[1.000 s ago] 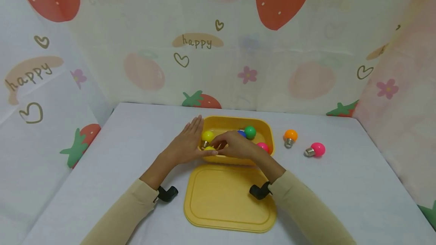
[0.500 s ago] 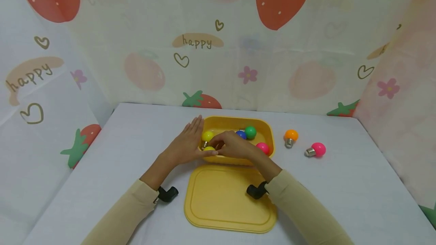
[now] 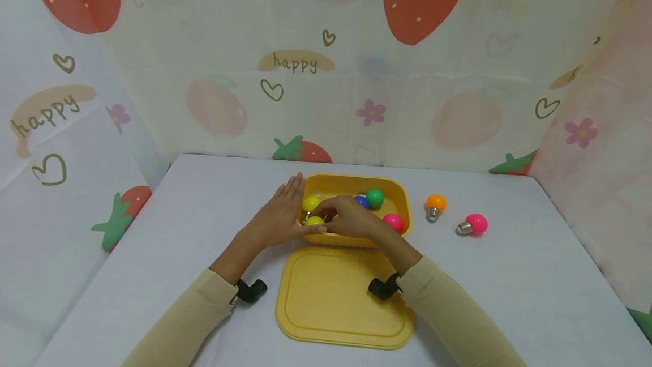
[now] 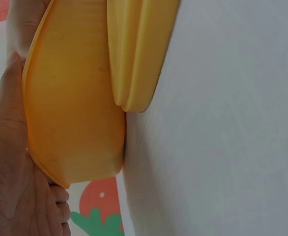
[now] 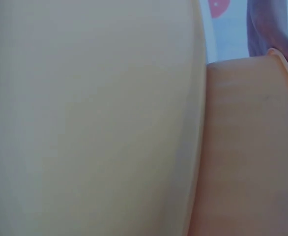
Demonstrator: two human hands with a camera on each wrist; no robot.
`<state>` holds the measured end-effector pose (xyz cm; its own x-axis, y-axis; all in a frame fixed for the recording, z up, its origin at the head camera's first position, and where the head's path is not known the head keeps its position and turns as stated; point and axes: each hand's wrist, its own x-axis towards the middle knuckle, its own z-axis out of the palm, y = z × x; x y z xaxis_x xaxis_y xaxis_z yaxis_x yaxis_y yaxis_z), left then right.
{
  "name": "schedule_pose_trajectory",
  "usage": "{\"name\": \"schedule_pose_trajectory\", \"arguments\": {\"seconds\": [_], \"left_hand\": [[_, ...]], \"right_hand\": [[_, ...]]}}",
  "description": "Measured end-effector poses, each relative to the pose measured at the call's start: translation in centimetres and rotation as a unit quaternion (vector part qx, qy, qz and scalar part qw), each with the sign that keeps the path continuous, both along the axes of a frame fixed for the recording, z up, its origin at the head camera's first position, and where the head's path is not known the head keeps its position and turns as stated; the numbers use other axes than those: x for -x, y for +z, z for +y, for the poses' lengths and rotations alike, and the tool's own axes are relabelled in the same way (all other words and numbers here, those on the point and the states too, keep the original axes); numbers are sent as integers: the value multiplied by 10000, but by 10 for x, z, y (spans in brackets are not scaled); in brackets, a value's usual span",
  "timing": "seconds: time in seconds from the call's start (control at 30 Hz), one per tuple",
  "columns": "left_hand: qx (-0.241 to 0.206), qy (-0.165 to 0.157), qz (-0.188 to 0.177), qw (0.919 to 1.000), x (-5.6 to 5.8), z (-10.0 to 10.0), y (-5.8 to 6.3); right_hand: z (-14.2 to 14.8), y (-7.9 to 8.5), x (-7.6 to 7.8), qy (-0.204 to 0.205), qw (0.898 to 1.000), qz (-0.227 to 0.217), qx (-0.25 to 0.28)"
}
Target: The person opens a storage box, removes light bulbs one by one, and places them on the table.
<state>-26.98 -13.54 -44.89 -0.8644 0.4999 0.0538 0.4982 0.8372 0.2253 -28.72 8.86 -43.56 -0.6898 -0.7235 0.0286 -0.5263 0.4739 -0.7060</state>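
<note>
In the head view, a yellow box [image 3: 394,186] holds several coloured light bulbs. My left hand [image 3: 277,217] lies against the box's left rim, its fingers straight and its thumb along the front rim. My right hand [image 3: 351,217] reaches over the front rim with bent fingers and holds a yellow light bulb [image 3: 314,221] in the front left corner; the bulb's base is hidden by the fingers. Behind it lies another yellow bulb [image 3: 311,204], metal base toward me. A blue bulb [image 3: 361,202], a green bulb [image 3: 375,198] and a pink bulb [image 3: 393,222] are further right in the box.
A flat yellow lid [image 3: 341,304] lies on the white-covered table [image 3: 514,287] just in front of the box. Right of the box are an orange bulb [image 3: 435,204] and another pink bulb [image 3: 476,223]. A strawberry-print curtain [image 3: 326,106] stands behind the table.
The yellow bulb at my right fingers shows slightly more above the left thumb. My right forearm has shifted a little left; my left hand has stayed at the rim.
</note>
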Motion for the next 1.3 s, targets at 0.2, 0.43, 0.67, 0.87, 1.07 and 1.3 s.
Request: {"name": "schedule_pose_trajectory", "arguments": {"seconds": [0.2, 0.43, 0.67, 0.87, 1.07, 1.3], "left_hand": [[-25, -5, 10, 10000, 0, 1, 1], [-58, -51, -16, 10000, 0, 2, 2], [-109, -47, -24, 9999, 2, 4, 2], [-98, -45, -12, 9999, 2, 5, 2], [-134, -52, 0, 9999, 1, 5, 3], [-112, -31, -28, 9999, 2, 2, 2]], "right_hand": [[8, 3, -3, -368, 9991, 187, -33], [17, 16, -7, -593, 9976, 308, 165], [32, 28, -12, -755, 9951, 296, 573], [46, 27, -13, -1076, 9913, 279, 707], [57, 30, -16, -1376, 9865, 498, 734], [71, 34, -17, -1672, 9795, 805, 780]]}}
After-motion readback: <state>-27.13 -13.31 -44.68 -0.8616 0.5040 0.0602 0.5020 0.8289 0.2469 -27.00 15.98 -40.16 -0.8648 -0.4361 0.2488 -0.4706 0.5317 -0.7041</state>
